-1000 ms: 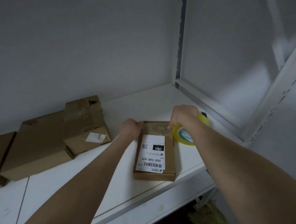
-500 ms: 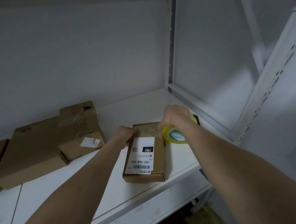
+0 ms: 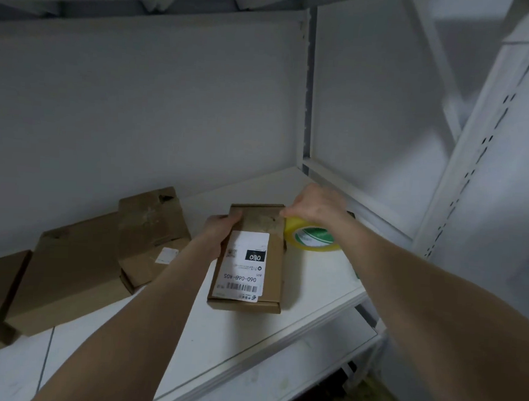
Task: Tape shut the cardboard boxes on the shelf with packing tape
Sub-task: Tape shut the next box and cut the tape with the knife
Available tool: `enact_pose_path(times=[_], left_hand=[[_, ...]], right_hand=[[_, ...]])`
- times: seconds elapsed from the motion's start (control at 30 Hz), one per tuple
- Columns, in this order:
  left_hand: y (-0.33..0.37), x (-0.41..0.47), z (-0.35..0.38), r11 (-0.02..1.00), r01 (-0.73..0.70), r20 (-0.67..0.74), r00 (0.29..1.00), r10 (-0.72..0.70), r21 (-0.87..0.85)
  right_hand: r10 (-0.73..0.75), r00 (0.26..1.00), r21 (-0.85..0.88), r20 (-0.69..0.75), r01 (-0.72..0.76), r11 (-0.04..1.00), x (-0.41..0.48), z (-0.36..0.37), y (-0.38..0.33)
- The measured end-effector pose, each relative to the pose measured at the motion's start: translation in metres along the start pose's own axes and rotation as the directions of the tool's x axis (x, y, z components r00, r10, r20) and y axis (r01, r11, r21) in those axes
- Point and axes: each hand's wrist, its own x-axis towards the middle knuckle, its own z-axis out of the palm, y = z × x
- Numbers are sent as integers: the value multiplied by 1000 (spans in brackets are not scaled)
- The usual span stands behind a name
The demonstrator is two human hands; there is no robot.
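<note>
A flat brown cardboard box (image 3: 274, 271) with a white label (image 3: 243, 271) lies on a white shelf (image 3: 314, 282) near its front edge. Fingers of the left hand (image 3: 222, 228) clamp its far left edge; fingers of the right hand (image 3: 316, 203) curl round a yellow packing tape roll (image 3: 311, 239) just beside it.

The scene is viewed from a single wide-angle camera worn on the head, directed forward and down into the right rear corner of a white shelf (image 3: 314, 282). Both forearms are seen entering from the bottom edge, so the left hand (image 3: 221, 231) and right hand (image 3: 315, 203) are placed close, near mid-frame. The labelled box (image 3: 275, 268) and tape roll (image 3: 310, 239) are centred; the stacked boxes (image 3: 69, 276) are cut by the left edge, the upright post (image 3: 480, 144) is bent by the lens, and a lower shelf (image 3: 278, 382) is glimpsed beneath.
</note>
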Motion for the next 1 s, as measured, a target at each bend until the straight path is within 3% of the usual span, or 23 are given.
enact_pose_path(times=[0.13,0.23,0.33,0.43,0.6,0.87,1.0], left_hand=[[11,-7,-5,981,-48,-57,997,59,187],[19,-9,-10,971,-81,-106,989,107,226],[31,-11,-16,970,-104,-150,979,139,218],[39,-16,-24,964,-115,-147,977,153,240],[49,-30,-27,953,-83,-170,976,137,291],[47,-33,-23,967,-40,-152,985,81,252],[39,-29,-16,993,18,-76,997,-9,113]], right_hand=[[-46,999,102,-19,48,994,-6,-2,-1],[-98,995,194,-18,99,976,-7,-6,1],[-164,983,237,78,142,961,-8,-16,9],[-166,966,333,199,93,939,-9,-20,17],[-116,991,571,65,59,819,-15,-25,19],[-145,986,335,83,109,936,-17,-38,22],[-134,989,354,69,101,930,-22,-34,27]])
